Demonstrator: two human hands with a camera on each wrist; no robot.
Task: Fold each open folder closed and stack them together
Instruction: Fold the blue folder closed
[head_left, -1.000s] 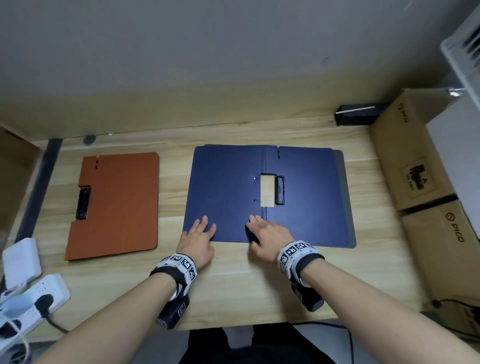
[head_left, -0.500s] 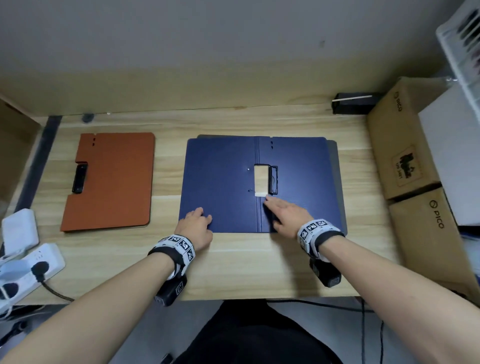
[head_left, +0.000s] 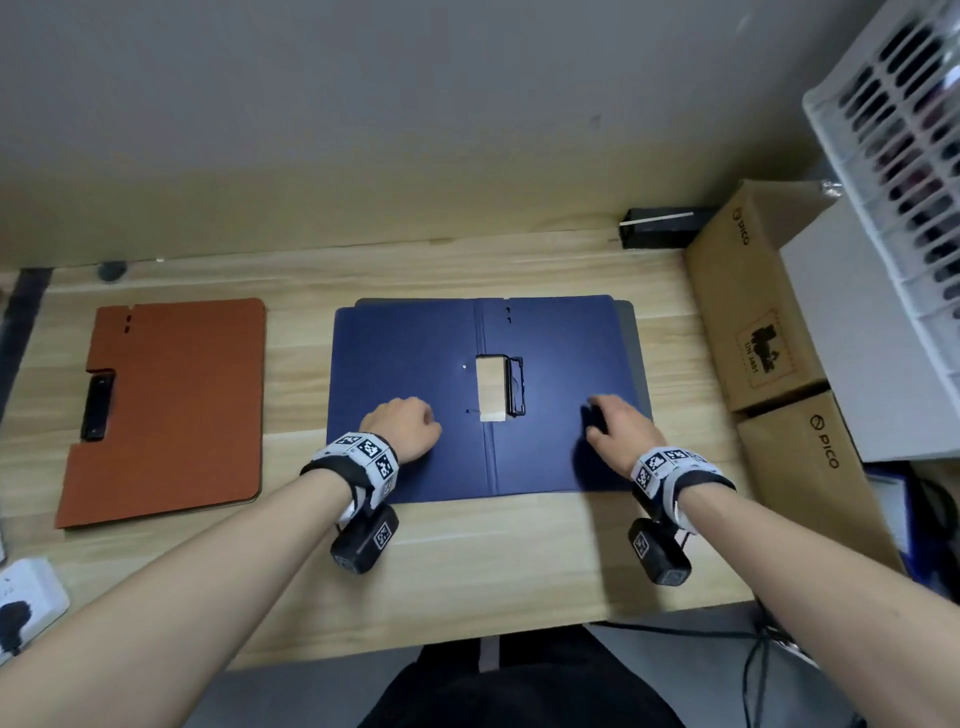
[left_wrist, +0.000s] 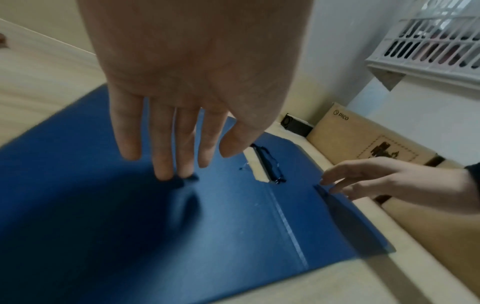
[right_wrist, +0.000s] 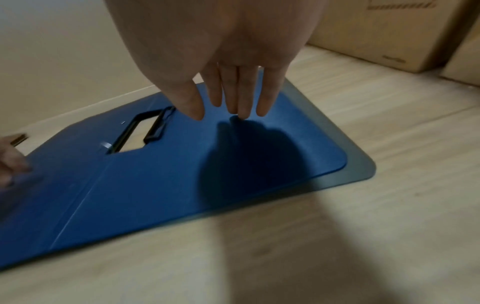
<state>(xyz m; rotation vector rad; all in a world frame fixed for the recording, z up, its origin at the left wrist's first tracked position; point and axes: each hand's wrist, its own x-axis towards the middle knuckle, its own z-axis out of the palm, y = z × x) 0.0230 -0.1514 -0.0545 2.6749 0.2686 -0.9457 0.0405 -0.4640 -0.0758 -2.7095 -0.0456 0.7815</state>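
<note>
A dark blue folder (head_left: 415, 364) lies open and flat in the middle of the wooden desk (head_left: 467, 561), its black clip (head_left: 514, 387) at the spine. Under it a grey folder (head_left: 638, 353) shows along the right edge. An orange folder (head_left: 176, 410) lies closed to the left. My left hand (head_left: 402, 426) rests on the blue folder's left half, with straight fingertips (left_wrist: 166, 172) touching the cover. My right hand (head_left: 610, 426) is on the right half near its outer edge, its straight fingertips (right_wrist: 240, 113) touching the blue cover (right_wrist: 182, 174).
Two cardboard boxes (head_left: 753, 312) (head_left: 810, 467) stand along the desk's right side. A small black box (head_left: 660, 234) sits at the back by the wall. A white power strip (head_left: 26, 597) is at the front left. A white basket (head_left: 909, 156) hangs upper right.
My right hand has slid from the spine by the clip out to the right half near the outer edge. My left hand moved further onto the left half.
</note>
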